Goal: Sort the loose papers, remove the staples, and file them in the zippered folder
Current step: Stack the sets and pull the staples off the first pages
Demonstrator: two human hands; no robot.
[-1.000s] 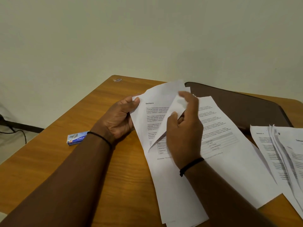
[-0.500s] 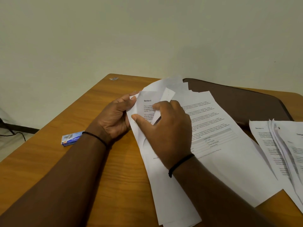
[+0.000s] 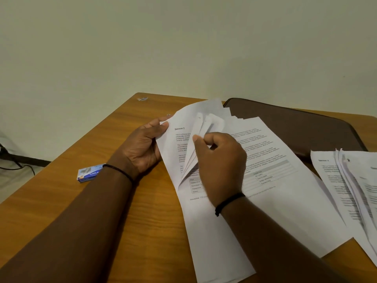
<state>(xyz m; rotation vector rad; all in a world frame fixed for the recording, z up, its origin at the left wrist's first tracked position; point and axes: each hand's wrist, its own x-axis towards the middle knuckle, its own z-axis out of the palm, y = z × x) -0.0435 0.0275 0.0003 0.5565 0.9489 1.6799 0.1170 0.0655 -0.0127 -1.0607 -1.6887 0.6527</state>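
Note:
A stack of printed white papers [image 3: 271,201] lies across the middle of the wooden table [image 3: 114,201]. My left hand [image 3: 142,146] grips the stack's upper left corner, thumb on a sheet headed "Section 2". My right hand [image 3: 218,160] has its fingers curled round several folded-back upper sheets and lifts them off the lower page. The dark brown zippered folder [image 3: 302,127] lies flat behind the stack, partly covered by it. A second fanned pile of papers [image 3: 350,190] sits at the right edge.
A small blue staple box [image 3: 89,173] lies on the table left of my left wrist. A tiny bit of metal or paper [image 3: 142,99] rests at the table's far corner. A plain wall stands behind; cables run on the floor at left.
My right hand has gone from pressing on the top sheets to gripping several folded-back sheets. A page headed "Section 2" is now exposed. My left hand has kept its hold on the corner.

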